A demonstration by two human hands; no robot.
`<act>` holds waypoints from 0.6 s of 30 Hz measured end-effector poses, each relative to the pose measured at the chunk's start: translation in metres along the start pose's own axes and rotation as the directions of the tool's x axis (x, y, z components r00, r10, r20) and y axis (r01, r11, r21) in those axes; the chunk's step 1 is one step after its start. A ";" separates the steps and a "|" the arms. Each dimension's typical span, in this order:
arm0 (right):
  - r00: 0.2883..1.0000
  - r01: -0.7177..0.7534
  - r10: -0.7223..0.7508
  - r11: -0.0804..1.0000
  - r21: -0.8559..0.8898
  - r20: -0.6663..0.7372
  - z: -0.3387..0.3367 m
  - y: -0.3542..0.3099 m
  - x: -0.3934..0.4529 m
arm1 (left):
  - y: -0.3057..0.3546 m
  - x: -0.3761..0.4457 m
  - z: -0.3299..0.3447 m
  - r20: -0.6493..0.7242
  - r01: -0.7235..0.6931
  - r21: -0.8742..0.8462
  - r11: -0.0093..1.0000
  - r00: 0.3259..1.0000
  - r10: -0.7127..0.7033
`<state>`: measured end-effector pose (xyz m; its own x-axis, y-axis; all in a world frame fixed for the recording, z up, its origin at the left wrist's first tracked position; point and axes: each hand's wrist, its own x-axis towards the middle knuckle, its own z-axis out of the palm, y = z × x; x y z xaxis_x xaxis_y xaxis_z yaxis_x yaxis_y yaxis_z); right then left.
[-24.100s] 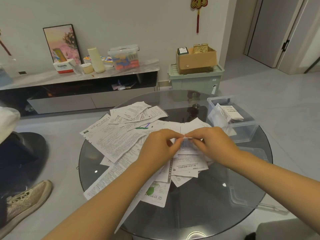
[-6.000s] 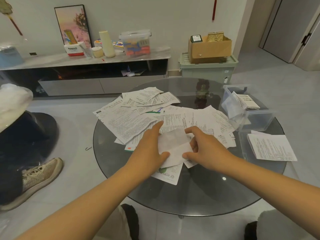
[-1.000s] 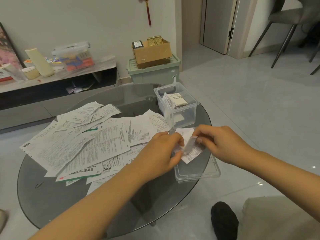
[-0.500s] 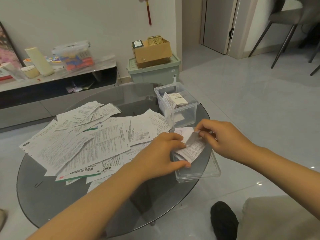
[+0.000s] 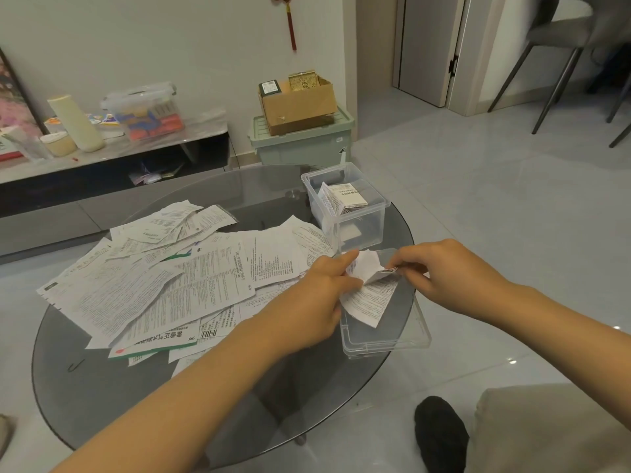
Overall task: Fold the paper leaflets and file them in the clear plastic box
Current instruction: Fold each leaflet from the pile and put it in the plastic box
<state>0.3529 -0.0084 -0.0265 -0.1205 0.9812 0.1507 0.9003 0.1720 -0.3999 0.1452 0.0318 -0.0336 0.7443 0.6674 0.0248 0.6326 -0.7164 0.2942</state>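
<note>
Left hand (image 5: 317,302) pinching leaflet (image 5: 370,295) | right hand (image 5: 444,274) pinching its opposite edge

Pale wall (image 5: 170,39), glossy tiled floor (image 5: 512,206)

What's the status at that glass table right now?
Left hand and right hand both pinch a half-folded white printed leaflet. Clear plastic box behind, holds folded leaflets. Flat clear lid lies underneath.
</note>
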 end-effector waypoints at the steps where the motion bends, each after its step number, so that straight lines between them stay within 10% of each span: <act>1: 1.000 -0.004 0.004 1.000 0.009 -0.004 0.000 0.001 0.000 | 0.000 0.000 -0.001 -0.018 0.001 -0.005 1.000 1.000 -0.001; 12: 0.930 0.001 0.056 0.988 0.156 -0.364 -0.006 0.000 -0.003 | 0.008 0.003 0.004 -0.197 0.171 -0.219 0.961 0.957 -0.215; 18: 0.910 0.169 -0.160 0.986 -0.011 -0.383 0.006 -0.001 -0.005 | 0.008 0.011 0.018 -0.194 0.271 -0.440 0.856 0.902 -0.386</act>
<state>0.3502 -0.0134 -0.0321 -0.0936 0.8317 0.5473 0.8716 0.3341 -0.3586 0.1626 0.0295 -0.0482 0.3860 0.9177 0.0939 0.6493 -0.3426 0.6790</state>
